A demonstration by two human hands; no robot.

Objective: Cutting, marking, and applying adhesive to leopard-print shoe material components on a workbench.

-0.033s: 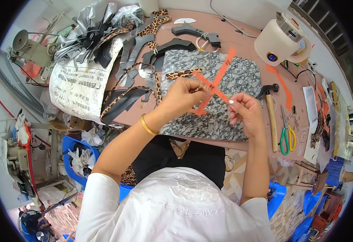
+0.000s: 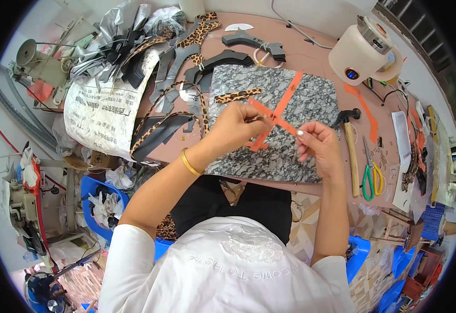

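Over the speckled stone slab [image 2: 290, 169] I hold an orange cross-shaped piece [image 2: 288, 98] made of strips with small dark holes or marks. The fingers of my left hand [image 2: 238, 128] are closed on it near the crossing, partly hiding its left arm. With thumb and fingertips my right hand [image 2: 319, 146] pinches the end of the lower right arm. A leopard-print strip [image 2: 237, 96] with a dark slot lies on the slab just beyond my left hand.
Right of the slab lie a wooden-handled hammer [image 2: 351, 161], green-handled scissors [image 2: 367, 181] and yellow-handled pliers [image 2: 377, 178]. A white kettle [image 2: 356, 55] stands far right. Grey cut pieces [image 2: 222, 60], leopard-print straps [image 2: 157, 122] and a printed white sack [image 2: 100, 112] crowd the left side.
The long upper arm of the orange piece, blurred and higher before, has dropped slightly and is sharp now. Both hands have barely moved and keep their hold.
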